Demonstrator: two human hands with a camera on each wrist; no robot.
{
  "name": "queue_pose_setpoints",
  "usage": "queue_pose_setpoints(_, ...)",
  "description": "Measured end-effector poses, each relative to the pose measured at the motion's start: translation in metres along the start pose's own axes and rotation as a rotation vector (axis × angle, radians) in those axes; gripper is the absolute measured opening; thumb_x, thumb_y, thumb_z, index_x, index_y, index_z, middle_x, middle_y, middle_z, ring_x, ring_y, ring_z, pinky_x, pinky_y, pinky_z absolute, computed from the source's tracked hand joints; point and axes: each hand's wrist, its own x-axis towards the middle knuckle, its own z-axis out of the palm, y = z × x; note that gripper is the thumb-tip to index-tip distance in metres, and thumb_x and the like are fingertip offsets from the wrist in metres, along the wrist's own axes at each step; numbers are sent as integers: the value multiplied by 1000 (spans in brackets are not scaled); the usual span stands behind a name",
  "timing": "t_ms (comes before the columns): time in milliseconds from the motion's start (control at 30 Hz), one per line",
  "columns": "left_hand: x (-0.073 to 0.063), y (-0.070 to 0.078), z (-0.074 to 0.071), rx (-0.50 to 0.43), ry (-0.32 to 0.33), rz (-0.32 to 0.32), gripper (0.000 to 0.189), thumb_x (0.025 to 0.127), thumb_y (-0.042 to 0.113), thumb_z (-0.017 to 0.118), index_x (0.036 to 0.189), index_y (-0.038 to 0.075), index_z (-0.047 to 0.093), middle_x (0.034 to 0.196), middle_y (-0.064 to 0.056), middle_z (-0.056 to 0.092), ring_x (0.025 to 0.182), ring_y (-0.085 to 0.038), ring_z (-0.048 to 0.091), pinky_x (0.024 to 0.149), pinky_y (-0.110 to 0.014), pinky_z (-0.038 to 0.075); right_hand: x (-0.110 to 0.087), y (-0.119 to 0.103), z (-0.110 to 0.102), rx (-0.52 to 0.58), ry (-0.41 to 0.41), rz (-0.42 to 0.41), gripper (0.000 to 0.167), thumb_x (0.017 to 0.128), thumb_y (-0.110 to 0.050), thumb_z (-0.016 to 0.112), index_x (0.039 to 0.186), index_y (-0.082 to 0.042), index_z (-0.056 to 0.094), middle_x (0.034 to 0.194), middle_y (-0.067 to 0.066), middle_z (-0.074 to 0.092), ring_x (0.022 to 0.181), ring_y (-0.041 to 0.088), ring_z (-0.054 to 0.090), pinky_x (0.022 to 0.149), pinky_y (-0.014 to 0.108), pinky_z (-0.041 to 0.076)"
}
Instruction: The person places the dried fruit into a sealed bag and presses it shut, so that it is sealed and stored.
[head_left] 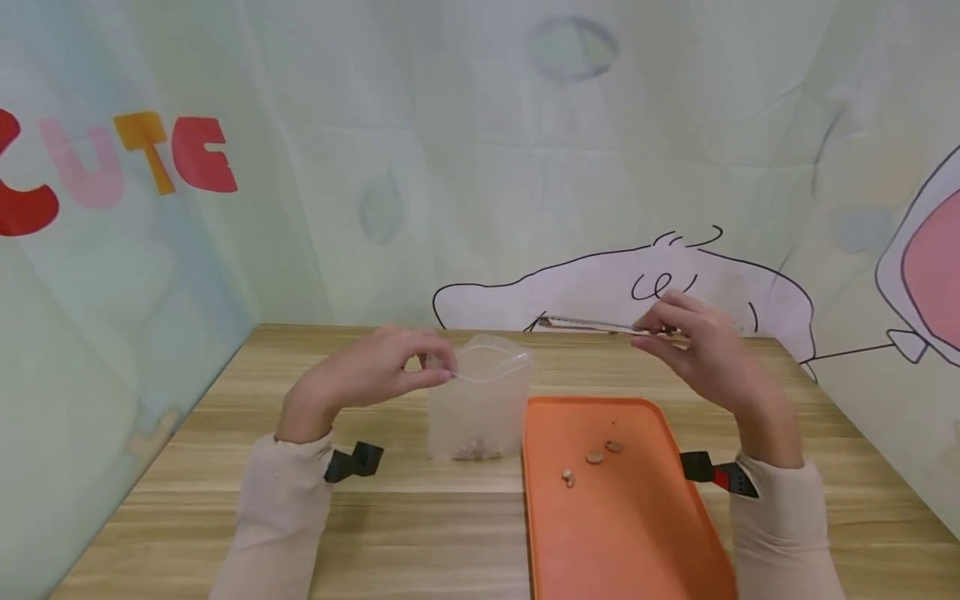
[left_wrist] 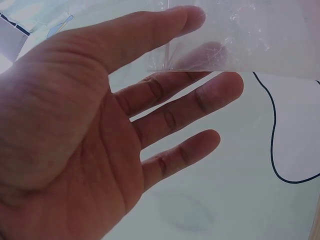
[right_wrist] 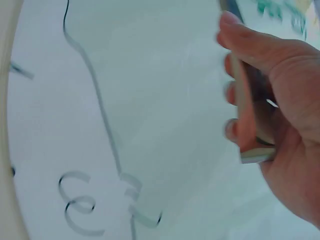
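A clear zip bag [head_left: 483, 412] stands upright on the table, its mouth parted, with small pale pinkish pieces [head_left: 477, 448] at the bottom. My left hand [head_left: 386, 367] pinches the bag's upper left edge between thumb and index finger; its other fingers extend below the plastic [left_wrist: 255, 35] in the left wrist view. Above the far end of the orange tray, my right hand [head_left: 705, 354] grips metal tongs [head_left: 592, 325], which point left toward the bag. Whether the tips hold anything cannot be told. Several small curved, nut-like pieces [head_left: 595, 457] lie in the tray.
The orange tray [head_left: 622, 542] lies just right of the bag on the wood-grain table [head_left: 420, 533]. A printed cloth backdrop [head_left: 420, 150] rises behind the table's far edge and along both sides.
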Motion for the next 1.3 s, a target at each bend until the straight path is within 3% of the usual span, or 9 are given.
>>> queue_pose_setpoints(167, -1, 0, -2, 5, 0, -9, 8, 99, 19, 65, 103, 17, 72, 100, 9, 68, 87, -7, 62, 79, -32, 52, 16, -24, 12, -44, -6, -72, 22, 78, 0, 83, 92, -9, 69, 89, -3, 58, 79, 10, 58, 66, 23, 46)
queue_pose_setpoints(300, -1, 1, -3, 11, 2, -15, 8, 99, 19, 65, 102, 17, 72, 100, 10, 67, 88, -7, 62, 79, -33, 52, 12, -23, 9, -55, -30, 3, 22, 80, -1, 82, 95, -10, 68, 91, -2, 57, 82, 10, 55, 65, 26, 47)
queue_pose_setpoints(433, 1, 2, -5, 15, 7, -4, 9, 100, 19, 64, 103, 16, 72, 101, 10, 67, 89, -7, 62, 81, -36, 53, -2, -13, -11, -67, -87, 102, 23, 81, 0, 81, 94, -12, 67, 89, -4, 55, 81, 9, 51, 66, 25, 44)
queue_pose_setpoints(600, 2, 1, -6, 12, 17, 9, 9, 100, 19, 64, 103, 15, 72, 100, 9, 67, 88, -7, 62, 80, -35, 53, -25, 1, -28, -92, -378, 271, 16, 86, -12, 80, 96, -18, 69, 92, -9, 59, 83, 9, 55, 71, 31, 48)
queue_pose_setpoints(733, 1, -1, -6, 12, 13, 15, 9, 100, 18, 64, 102, 15, 72, 100, 9, 68, 88, -7, 62, 80, -33, 53, -46, 19, -21, -79, -595, 313, 15, 85, -16, 81, 92, -21, 68, 88, -10, 56, 80, 10, 53, 68, 30, 47)
queue_pose_setpoints(933, 0, -3, -3, 0, -2, 24, 10, 100, 18, 64, 102, 14, 72, 100, 7, 69, 89, -7, 63, 80, -31, 53, -69, 34, -7, 60, -740, 352, 22, 82, -13, 81, 80, -22, 61, 78, -10, 50, 71, 7, 45, 61, 25, 39)
queue_pose_setpoints(1033, 0, -2, -1, -2, -3, 26, 10, 100, 17, 64, 102, 14, 72, 99, 8, 69, 88, -7, 63, 79, -31, 53, -70, 33, -3, 73, -754, 342, 26, 82, -11, 81, 76, -22, 59, 73, -12, 47, 67, 4, 42, 58, 24, 36)
queue_pose_setpoints(1133, 0, -2, 0, -5, -6, 22, 10, 100, 17, 63, 102, 14, 72, 100, 8, 69, 88, -6, 63, 80, -31, 53, -64, 29, -4, 80, -713, 320, 28, 86, -11, 78, 74, -23, 56, 71, -13, 43, 64, 3, 40, 57, 23, 34)
queue_pose_setpoints(1300, 0, 0, -1, -6, -9, 19, 10, 100, 17, 63, 103, 14, 72, 100, 7, 69, 88, -7, 63, 80, -31, 53, -41, 16, -16, 63, -465, 242, 24, 91, -9, 74, 80, -24, 59, 75, -15, 48, 68, 3, 44, 60, 24, 38)
